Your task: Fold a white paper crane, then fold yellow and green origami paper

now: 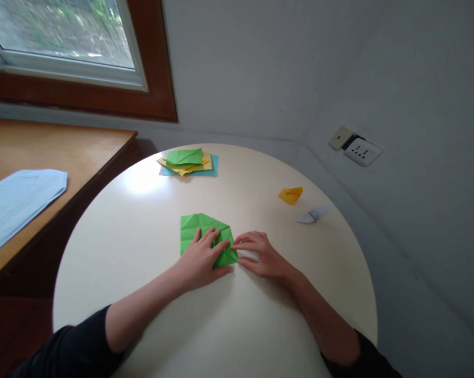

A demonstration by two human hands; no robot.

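A sheet of green origami paper [191, 223] lies on the table in front of me, creased in a grid, with its right-hand corners folded in. My left hand [201, 257] rests flat across it, fingers spread, covering its lower middle. At the paper's right edge is my right hand [262, 254], its thumb and forefinger apart and their tips touching or very near the edge. White tabletop shows in the gap between that thumb and forefinger.
The round white table [142, 236] holds a pile of coloured papers [214, 165] at the back, topped by a folded green piece [183, 156]. To the right lie a folded orange paper [291, 195] and a folded white one [313, 214]. A wooden desk [83, 142] stands left.
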